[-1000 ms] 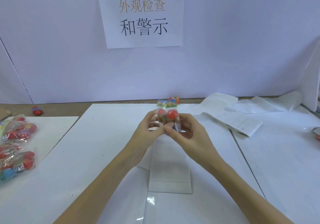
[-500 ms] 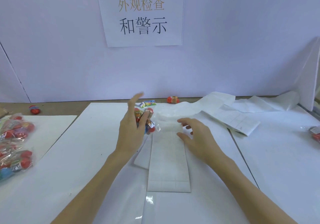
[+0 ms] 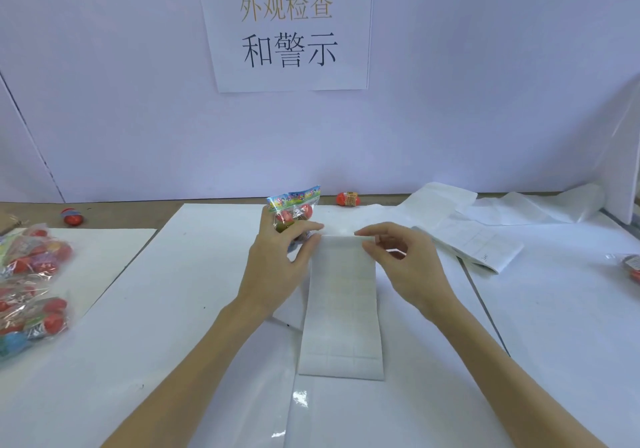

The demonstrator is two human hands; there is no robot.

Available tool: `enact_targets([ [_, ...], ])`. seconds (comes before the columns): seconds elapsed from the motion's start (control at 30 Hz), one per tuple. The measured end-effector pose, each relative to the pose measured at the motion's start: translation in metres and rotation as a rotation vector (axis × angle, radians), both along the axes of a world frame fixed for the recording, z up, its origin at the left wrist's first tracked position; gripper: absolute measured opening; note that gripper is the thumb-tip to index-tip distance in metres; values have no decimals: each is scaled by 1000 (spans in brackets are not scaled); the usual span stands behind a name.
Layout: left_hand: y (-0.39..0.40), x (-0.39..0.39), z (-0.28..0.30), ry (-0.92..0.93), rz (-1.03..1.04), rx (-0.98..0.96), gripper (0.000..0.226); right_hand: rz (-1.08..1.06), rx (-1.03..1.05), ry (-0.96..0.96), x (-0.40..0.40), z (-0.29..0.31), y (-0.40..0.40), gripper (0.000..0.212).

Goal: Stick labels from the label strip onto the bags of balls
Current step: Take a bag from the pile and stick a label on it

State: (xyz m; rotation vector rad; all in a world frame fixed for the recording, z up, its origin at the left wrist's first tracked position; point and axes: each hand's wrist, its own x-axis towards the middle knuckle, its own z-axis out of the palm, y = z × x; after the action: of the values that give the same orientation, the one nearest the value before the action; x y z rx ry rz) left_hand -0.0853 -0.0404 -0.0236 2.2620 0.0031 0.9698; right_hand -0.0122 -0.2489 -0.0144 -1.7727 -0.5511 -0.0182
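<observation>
Lying flat on the table (image 3: 519, 361), the label strip (image 3: 341, 309) runs lengthwise from the person toward the wall, likely so a label peels off its far end. The right hand (image 3: 401, 267), fingers curled, pinches that far edge. The left hand (image 3: 277, 267) holds the bag of balls (image 3: 292, 210) upright beside it, printed header upward (presumably kept close for sticking), thumb lying along the strip's left corner.
</observation>
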Motion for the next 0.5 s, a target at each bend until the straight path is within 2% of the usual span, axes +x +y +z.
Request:
enact_targets([
  [0.13,6,-1,10,235,-141,-264,20,84,46,-33,-2,8,-7,26],
  [0.23,12,-1,16,366,-262,-501,35,163,76,-15,-3,14,-11,23],
  [0.27,12,-1,16,381,-264,-509,33,200,74,14,-3,16,-13,21],
  [0.33,14,-1,13,410,-239,-408,20,311,3,72,-3,21,-19,20],
  [0.37,15,-1,9,421,-242,-360,22,381,-48,95,-4,23,-23,20],
  [0.43,17,0,1,431,-256,-293,46,495,-115,129,-4,26,-28,18],
  [0.5,17,3,-5,457,-246,-123,63,543,-146,154,-5,28,-30,14],
])
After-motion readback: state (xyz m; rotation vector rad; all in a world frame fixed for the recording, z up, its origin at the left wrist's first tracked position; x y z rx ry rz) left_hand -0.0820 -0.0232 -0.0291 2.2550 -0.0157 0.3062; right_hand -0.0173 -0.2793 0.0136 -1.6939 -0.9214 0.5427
